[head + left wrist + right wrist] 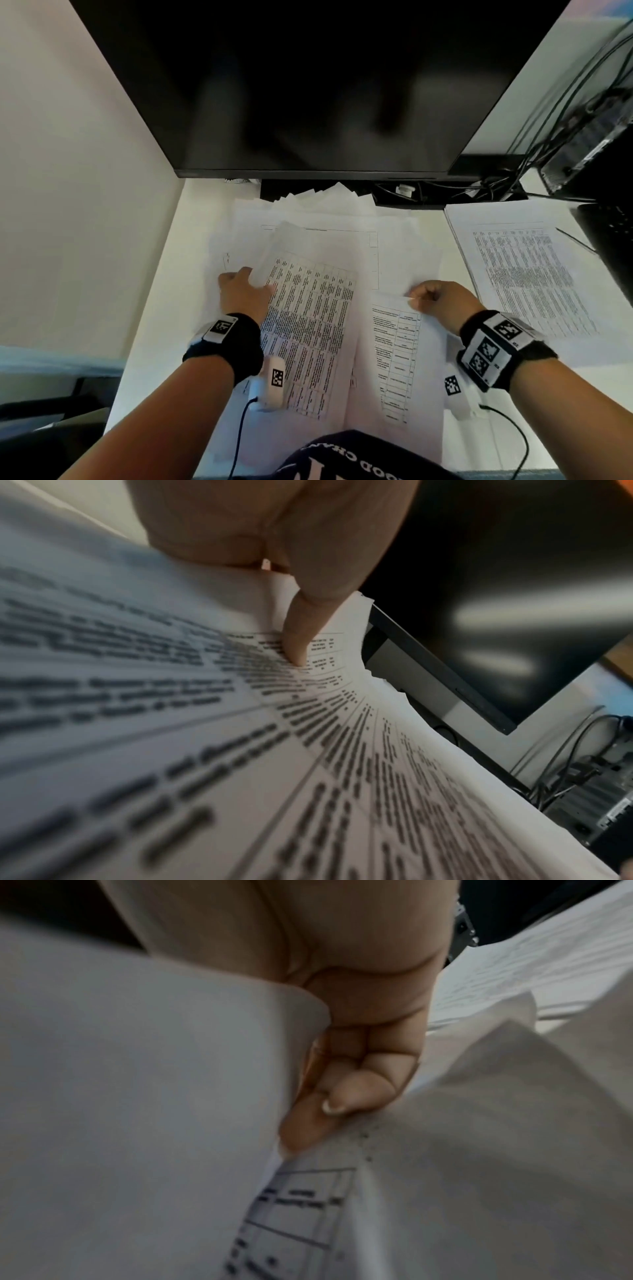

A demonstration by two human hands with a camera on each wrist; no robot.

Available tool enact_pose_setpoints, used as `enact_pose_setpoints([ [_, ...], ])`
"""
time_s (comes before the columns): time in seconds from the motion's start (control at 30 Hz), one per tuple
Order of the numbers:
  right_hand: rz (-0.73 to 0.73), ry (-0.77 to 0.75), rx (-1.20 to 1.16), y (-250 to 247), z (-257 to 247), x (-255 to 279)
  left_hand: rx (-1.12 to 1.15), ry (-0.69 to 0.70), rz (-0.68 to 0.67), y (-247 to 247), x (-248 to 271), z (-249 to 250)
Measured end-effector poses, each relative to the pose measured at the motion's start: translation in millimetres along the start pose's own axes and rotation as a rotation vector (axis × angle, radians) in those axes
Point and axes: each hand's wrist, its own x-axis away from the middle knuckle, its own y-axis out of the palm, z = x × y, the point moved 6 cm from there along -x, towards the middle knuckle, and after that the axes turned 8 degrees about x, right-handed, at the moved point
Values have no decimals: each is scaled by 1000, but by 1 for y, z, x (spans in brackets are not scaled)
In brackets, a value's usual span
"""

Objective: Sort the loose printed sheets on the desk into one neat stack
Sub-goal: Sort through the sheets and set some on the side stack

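Loose printed sheets (325, 219) lie fanned and overlapping in the middle of the white desk (161, 274). My left hand (255, 282) grips the left edge of a sheet with a dense printed table (308, 329); the left wrist view shows the thumb (296, 642) pressed on that sheet's print (240, 750), while the other fingers are hidden under the paper. My right hand (416, 298) pinches the top edge of a second sheet with a narrower table (397, 359). The right wrist view shows its curled fingers (346, 1096) closed against that sheet (301, 1218).
A separate stack of printed sheets (524, 274) lies at the right. A dark monitor (308, 85) overhangs the back of the desk, with cables (479, 188) behind it. A black keyboard (609, 233) sits at the far right. The wall (68, 171) bounds the left.
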Motion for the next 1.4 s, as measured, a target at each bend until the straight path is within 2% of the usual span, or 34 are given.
enact_pose_setpoints([
  [0.1, -55, 26, -56, 2, 6, -1, 83, 60, 4, 4, 9, 5],
  [0.23, -197, 121, -214, 7, 26, 6, 348, 107, 65, -10, 13, 3],
  [0.3, -148, 137, -225, 2, 35, 10, 349, 118, 26, -20, 17, 8],
  [0.43, 87, 73, -121, -22, 30, 14, 270, 232, -56, -42, 26, 30],
  [0.6, 213, -23, -88, -45, 4, 9, 232, 406, -142, -68, 46, 69],
  [0.73, 239, -37, -147, -67, -3, 6, 282, 507, -29, -99, 52, 93],
  [0.8, 236, -33, -81, -75, -1, 9, 340, 512, 55, -116, 51, 92],
  [0.87, 201, -8, -12, -77, 3, 12, 424, 520, 58, -127, 55, 92],
  [1.0, 161, 17, 177, -75, 2, 15, 280, 520, -117, -122, 63, 90],
  [1.1, 188, -34, 166, -74, -7, 17, 92, 559, -261, -105, 72, 99],
  [1.2, 138, -146, 63, -68, -30, 29, -163, 710, -327, -75, 91, 118],
  [1.27, 105, -252, -20, -64, -50, 40, -237, 791, -339, -56, 101, 126],
  [1.4, 65, -407, -57, -56, -80, 58, -355, 822, -413, -20, 109, 119],
])
